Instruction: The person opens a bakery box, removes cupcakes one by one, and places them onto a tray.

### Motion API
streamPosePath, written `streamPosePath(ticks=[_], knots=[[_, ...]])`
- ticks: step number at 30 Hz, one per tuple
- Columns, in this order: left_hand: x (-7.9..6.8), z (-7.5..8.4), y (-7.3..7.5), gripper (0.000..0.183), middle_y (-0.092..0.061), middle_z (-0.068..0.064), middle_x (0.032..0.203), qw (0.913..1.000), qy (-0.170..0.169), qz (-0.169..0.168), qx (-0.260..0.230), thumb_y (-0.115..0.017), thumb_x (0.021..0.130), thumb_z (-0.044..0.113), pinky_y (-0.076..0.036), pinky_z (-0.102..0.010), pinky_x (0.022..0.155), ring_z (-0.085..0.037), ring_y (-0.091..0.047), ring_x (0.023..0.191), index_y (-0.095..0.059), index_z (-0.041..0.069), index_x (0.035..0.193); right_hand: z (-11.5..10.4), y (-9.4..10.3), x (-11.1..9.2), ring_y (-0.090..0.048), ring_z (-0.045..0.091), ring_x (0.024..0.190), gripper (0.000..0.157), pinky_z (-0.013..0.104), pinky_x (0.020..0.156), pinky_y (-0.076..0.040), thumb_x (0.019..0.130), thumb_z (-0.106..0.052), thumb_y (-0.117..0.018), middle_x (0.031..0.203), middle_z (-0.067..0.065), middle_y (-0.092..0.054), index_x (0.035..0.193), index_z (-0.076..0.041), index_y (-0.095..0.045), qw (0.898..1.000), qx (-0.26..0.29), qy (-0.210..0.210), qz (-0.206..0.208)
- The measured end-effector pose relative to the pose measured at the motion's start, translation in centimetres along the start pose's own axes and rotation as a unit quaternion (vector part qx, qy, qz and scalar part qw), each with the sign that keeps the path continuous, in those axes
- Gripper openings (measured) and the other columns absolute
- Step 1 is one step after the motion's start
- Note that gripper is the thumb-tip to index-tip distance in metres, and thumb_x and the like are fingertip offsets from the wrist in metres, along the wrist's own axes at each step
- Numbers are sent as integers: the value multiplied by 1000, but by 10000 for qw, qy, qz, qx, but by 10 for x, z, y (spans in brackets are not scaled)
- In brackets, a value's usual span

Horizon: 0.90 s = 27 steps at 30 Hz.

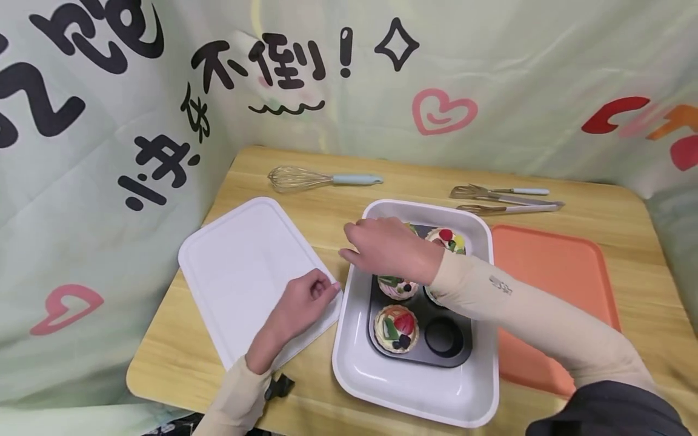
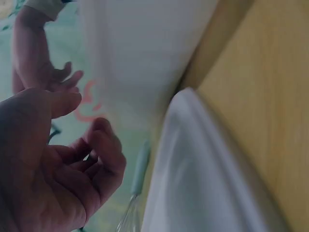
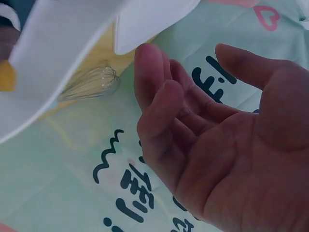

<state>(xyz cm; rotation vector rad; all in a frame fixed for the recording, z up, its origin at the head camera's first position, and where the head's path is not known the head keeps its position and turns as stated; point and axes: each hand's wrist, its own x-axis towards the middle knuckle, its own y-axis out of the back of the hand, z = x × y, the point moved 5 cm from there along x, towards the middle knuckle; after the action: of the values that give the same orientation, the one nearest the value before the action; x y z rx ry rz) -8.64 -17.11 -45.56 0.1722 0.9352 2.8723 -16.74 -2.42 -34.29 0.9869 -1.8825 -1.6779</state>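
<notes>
My right hand (image 1: 384, 245) hovers over the left rim of a deep white basin (image 1: 349, 363), its fingers loosely bent with nothing in them, as the right wrist view shows. Inside the basin lies a dark muffin tin (image 1: 425, 357). Several fruit-topped tarts sit in its cups; one tart (image 1: 396, 329) carries a strawberry, a green slice and dark berries. The right hand and sleeve hide part of the tin. My left hand (image 1: 302, 303), also loosely curled and holding nothing, is over the right edge of a white tray (image 1: 245, 266), close beside the basin.
An orange tray (image 1: 556, 290) lies right of the basin, partly under the right forearm. Behind stand out a whisk (image 1: 327, 179) with a light blue handle and several metal utensils (image 1: 504, 198). A small black object (image 1: 280, 386) is by the left wrist. Printed cloth surrounds the wooden table (image 1: 169, 357).
</notes>
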Motion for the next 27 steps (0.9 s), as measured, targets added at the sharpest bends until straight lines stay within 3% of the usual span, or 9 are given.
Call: streamPosePath(ticks=[7,11,15,22,27], knots=[[13,3,-24,23,-61,7,75,9997,133,-68,-198,-69,95,33,-51,-26,63,-6,-59,66,-63,11,98,4,-20,-33,-52,20,53,29,39,45,-45,97,-36,-63,68,1,-51,87,-8,-59,9989,-233,55,407],[15,3,-33,22,-60,7,72,9995,267,-78,-146,-68,95,34,-50,-26,64,-6,-59,64,-61,13,93,3,-33,-51,-51,16,53,29,33,43,-42,95,-37,-65,68,-1,-51,88,-9,-61,9991,-124,61,392],[16,7,-37,24,-57,5,66,9988,397,184,-226,-66,96,32,-47,-27,60,-9,-55,60,-57,13,85,2,-43,-69,-55,19,55,32,34,44,-44,94,-40,-67,73,2,-55,90,-9,-62,9988,-142,135,457],[16,12,-43,24,-49,5,55,9951,689,229,-666,-62,99,26,-43,-26,49,-8,-50,52,-51,11,84,-2,-60,-88,-60,21,67,47,34,46,-46,90,-52,-69,87,6,-60,104,-7,-63,9991,-128,264,303],[17,15,-45,25,-47,6,54,9954,701,243,-614,-60,100,26,-44,-26,47,-7,-50,51,-50,11,84,-5,-70,-97,-62,22,81,64,38,55,-51,87,-62,-65,103,8,-58,120,-8,-59,9991,-128,355,211]])
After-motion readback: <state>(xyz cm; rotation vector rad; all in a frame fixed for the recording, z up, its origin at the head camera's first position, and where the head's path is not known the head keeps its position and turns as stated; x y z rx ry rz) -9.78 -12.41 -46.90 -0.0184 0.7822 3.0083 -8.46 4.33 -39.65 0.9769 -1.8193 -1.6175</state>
